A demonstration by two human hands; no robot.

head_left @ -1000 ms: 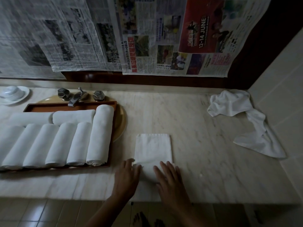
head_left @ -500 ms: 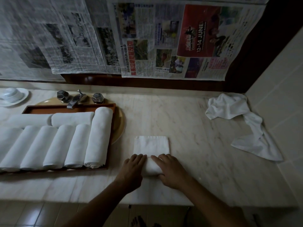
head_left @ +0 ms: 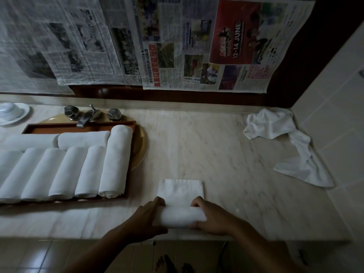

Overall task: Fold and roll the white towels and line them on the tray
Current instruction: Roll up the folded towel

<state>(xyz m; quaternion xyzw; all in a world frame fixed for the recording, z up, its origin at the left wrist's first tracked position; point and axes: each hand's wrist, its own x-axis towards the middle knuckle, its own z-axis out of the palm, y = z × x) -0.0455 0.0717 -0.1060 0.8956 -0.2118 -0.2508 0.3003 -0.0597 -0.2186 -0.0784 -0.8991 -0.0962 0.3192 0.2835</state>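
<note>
The left hand [head_left: 149, 217] and right hand [head_left: 213, 218] each curl round one end of the half-rolled towel [head_left: 180, 214] at the front of the counter [head_left: 226, 154], right of the tray [head_left: 49, 129], likely so it winds tight and even.

Dim and murky, darkest toward lower frame; rolled towels [head_left: 65, 170] brightest; newspapers [head_left: 59, 40] blurred upper left; wide-angle bowing at edges.

Newspapers [head_left: 177, 42] hang above a faucet [head_left: 86, 117], beside what seems a white dish [head_left: 11, 113].
</note>
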